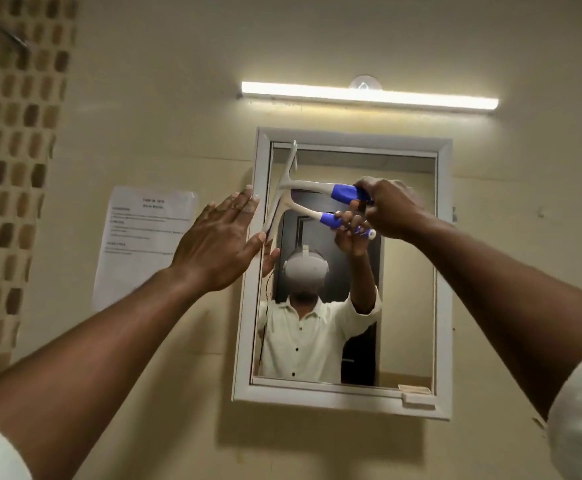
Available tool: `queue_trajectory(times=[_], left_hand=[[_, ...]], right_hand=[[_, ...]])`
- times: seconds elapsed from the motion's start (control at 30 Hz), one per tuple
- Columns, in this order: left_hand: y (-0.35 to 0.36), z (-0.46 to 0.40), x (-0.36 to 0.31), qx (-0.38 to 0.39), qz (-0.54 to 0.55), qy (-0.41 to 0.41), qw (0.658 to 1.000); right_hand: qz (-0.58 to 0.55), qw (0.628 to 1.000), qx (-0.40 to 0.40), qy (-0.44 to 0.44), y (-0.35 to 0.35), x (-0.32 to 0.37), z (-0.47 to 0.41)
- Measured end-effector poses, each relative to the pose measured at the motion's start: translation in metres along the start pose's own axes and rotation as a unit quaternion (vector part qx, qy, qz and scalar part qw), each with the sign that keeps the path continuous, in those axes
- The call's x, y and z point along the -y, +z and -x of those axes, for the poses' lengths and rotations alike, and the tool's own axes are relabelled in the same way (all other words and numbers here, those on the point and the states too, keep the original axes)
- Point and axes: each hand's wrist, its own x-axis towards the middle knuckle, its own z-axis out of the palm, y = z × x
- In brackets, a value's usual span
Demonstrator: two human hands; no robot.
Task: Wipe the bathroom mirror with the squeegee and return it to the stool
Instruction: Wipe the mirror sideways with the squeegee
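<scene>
A white-framed bathroom mirror (pixel 405 271) hangs on the cream wall. The squeegee (pixel 312 186) is white with a blue grip, and its blade stands nearly upright against the glass by the mirror's upper left edge. My right hand (pixel 388 207) is shut on the blue handle, which points right. My left hand (pixel 222 242) lies flat with fingers apart against the left side of the mirror frame and holds nothing. The glass reflects the squeegee, both hands and a person in a light shirt. The stool is out of view.
A lit tube light (pixel 369 95) runs above the mirror. A printed paper sheet (pixel 144 244) is stuck to the wall left of the mirror. Brown mosaic tiles (pixel 9 168) cover the far left wall. A small latch piece (pixel 417 396) sits at the frame's lower right.
</scene>
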Motion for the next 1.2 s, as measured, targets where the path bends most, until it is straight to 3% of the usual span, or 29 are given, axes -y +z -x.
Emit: queue_trajectory(times=[0.47,1.2], left_hand=[[0.013,-0.018,0.015,-0.002,-0.019,-0.003,1.0],[0.025,-0.014,0.012,-0.009,-0.005,-0.007,1.0]], right_hand=[[0.046,0.996,0.003,-0.071,0.004,-0.015,-0.042],[0.049,0.994,0.009,-0.096,0.008,-0.021,-0.051]])
